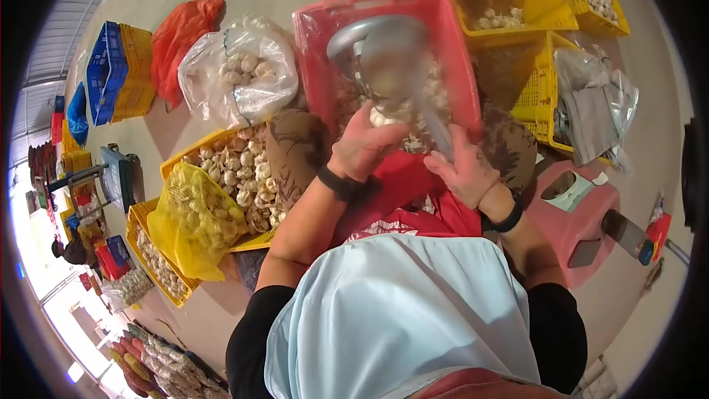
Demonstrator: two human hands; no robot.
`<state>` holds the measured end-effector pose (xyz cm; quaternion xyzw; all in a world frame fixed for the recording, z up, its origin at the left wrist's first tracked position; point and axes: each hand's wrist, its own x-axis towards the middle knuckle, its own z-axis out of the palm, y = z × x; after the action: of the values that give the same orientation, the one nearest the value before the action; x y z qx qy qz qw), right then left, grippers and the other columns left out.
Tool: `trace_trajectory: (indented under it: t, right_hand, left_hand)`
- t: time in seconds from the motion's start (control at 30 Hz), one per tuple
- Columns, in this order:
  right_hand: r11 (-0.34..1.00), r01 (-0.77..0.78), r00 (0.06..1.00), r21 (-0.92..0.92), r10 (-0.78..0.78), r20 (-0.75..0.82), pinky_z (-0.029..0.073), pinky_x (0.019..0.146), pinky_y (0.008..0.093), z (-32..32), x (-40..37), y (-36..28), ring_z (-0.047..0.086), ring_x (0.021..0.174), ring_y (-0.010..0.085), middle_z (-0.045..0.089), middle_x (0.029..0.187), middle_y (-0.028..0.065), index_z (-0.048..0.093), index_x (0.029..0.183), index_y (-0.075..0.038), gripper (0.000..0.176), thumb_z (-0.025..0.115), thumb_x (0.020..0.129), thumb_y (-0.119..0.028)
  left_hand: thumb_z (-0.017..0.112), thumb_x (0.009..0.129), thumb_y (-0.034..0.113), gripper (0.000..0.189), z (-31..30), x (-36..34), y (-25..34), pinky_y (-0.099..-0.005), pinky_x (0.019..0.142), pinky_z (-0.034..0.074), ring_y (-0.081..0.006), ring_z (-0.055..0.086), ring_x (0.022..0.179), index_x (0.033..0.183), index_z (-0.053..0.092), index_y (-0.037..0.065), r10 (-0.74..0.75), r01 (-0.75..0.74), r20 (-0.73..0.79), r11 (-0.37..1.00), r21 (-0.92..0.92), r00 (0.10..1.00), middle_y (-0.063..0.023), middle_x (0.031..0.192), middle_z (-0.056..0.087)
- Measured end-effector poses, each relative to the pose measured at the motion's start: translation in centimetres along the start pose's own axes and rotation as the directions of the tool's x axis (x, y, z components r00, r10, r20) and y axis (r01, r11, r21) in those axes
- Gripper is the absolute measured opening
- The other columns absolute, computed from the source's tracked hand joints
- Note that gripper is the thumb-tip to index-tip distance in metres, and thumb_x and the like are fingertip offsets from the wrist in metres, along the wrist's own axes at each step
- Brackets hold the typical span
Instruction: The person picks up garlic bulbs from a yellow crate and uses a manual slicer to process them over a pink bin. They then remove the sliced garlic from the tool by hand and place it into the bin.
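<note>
With the left hand [363, 146] clenched round a garlic bulb [384, 115] over the red crate [314, 37] at 12 o'clock, and the right hand [467, 171] seemingly gripping the blurred metal tool [388, 59], a slip could nick fingers or drop the bulb.

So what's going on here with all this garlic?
A person in a light apron works over a red crate of garlic. The left hand holds a garlic bulb above it; the right hand grips a blurred grey metal tool. Yellow crates and a clear bag, also with garlic, stand around.
</note>
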<state>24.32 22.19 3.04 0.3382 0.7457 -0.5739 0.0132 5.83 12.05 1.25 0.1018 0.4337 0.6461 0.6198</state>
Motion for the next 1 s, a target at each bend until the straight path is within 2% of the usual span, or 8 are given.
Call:
trace_trajectory:
  t: [0.17, 0.27, 0.4, 0.53, 0.63, 0.77, 0.87, 1.0]
  right_hand:
    - [0.948, 0.218, 0.966, -0.233, -0.243, -0.085, 0.048, 0.079, 0.0442, 1.1, 2.9, 4.6, 0.062, 0.091, 0.0392, 0.062, 0.098, 0.0237, 0.044, 0.124, 0.000, 0.050, 0.066, 0.088, -0.026]
    - [0.746, 0.382, 0.780, -0.546, -0.577, -0.242, 0.048, 0.083, 0.0439, 2.5, 5.5, 7.5, 0.060, 0.098, 0.0396, 0.061, 0.106, 0.0242, 0.043, 0.128, -0.002, 0.052, 0.066, 0.087, -0.024]
    - [0.881, 0.269, 0.889, -0.389, -0.383, -0.251, 0.046, 0.089, 0.0450, 2.3, 4.4, 5.3, 0.055, 0.106, 0.0410, 0.055, 0.119, 0.0214, 0.040, 0.135, -0.003, 0.062, 0.068, 0.085, -0.027]
    - [0.487, 0.673, 0.482, -0.557, -0.860, -0.170, 0.043, 0.094, 0.0464, 3.3, 1.8, 1.8, 0.052, 0.111, 0.0371, 0.054, 0.123, 0.0162, 0.045, 0.134, -0.006, 0.061, 0.069, 0.085, -0.033]
    - [0.598, 0.678, 0.627, -0.428, -0.774, -0.089, 0.043, 0.094, 0.0441, 5.8, 2.6, -0.2, 0.054, 0.108, 0.0348, 0.056, 0.123, 0.0139, 0.048, 0.131, -0.007, 0.062, 0.072, 0.081, -0.035]
    - [0.636, 0.692, 0.652, -0.341, -0.754, -0.083, 0.047, 0.087, 0.0438, 6.9, 4.5, 1.3, 0.058, 0.097, 0.0364, 0.062, 0.113, 0.0146, 0.053, 0.125, -0.006, 0.051, 0.069, 0.081, -0.027]
    - [0.708, 0.700, 0.676, -0.089, -0.698, -0.236, 0.049, 0.082, 0.0412, 7.9, 5.2, 2.4, 0.060, 0.090, 0.0367, 0.063, 0.104, 0.0162, 0.056, 0.120, -0.004, 0.039, 0.062, 0.084, -0.019]
    - [0.830, 0.510, 0.844, 0.226, -0.432, -0.318, 0.048, 0.085, 0.0376, 9.6, 5.4, 2.7, 0.061, 0.091, 0.0292, 0.063, 0.100, 0.0175, 0.055, 0.119, -0.001, 0.030, 0.048, 0.092, -0.011]
  left_hand:
    - [0.061, 0.076, -0.001, 0.045, -0.4, 0.8, -0.5, -0.0200, 0.048, 0.033, -0.0071, 0.047, 0.058, 0.120, 0.051, 0.000, 0.058, -0.058, 0.008, 0.998, 0.038, 0.998, -0.0018, 0.087, 0.058]
    - [0.062, 0.076, 0.001, 0.047, -1.6, 0.2, -1.3, -0.0201, 0.050, 0.037, -0.0088, 0.051, 0.059, 0.122, 0.050, 0.001, 0.077, -0.081, 0.058, 0.995, 0.061, 0.995, -0.0038, 0.092, 0.061]
    - [0.058, 0.085, 0.012, 0.040, -2.3, -2.2, -1.1, -0.0211, 0.053, 0.043, -0.0121, 0.056, 0.062, 0.122, 0.050, 0.002, 0.054, -0.061, 0.055, 0.988, 0.143, 0.997, -0.0059, 0.092, 0.062]
    - [0.046, 0.095, 0.039, 0.046, -4.7, -3.1, -2.9, -0.0224, 0.053, 0.045, -0.0124, 0.056, 0.062, 0.123, 0.050, 0.003, 0.103, -0.118, 0.064, 0.935, 0.334, 0.993, -0.0069, 0.092, 0.063]
    - [0.026, 0.097, 0.061, 0.065, -3.7, -2.8, -3.6, -0.0214, 0.047, 0.039, -0.0100, 0.052, 0.056, 0.110, 0.057, 0.005, 0.356, -0.350, 0.115, 0.717, 0.603, 0.927, -0.0050, 0.082, 0.062]
    - [0.014, 0.093, 0.071, 0.076, -1.6, -4.7, -2.4, -0.0218, 0.041, 0.033, -0.0103, 0.042, 0.043, 0.091, 0.059, 0.009, 0.003, 0.037, -0.093, 0.901, 0.431, 0.996, 0.0000, 0.060, 0.054]
    - [0.014, 0.096, 0.065, 0.074, -1.8, -5.0, -3.2, -0.0234, 0.049, 0.043, -0.0115, 0.053, 0.055, 0.099, 0.060, 0.007, -0.049, 0.126, -0.188, 0.899, 0.420, 0.981, -0.0029, 0.073, 0.061]
    - [0.028, 0.103, 0.046, 0.053, -3.0, -4.4, -6.0, -0.0280, 0.072, 0.051, -0.0151, 0.062, 0.086, 0.113, 0.058, 0.003, 0.215, -0.125, -0.144, 0.874, 0.470, 0.966, -0.0086, 0.101, 0.064]
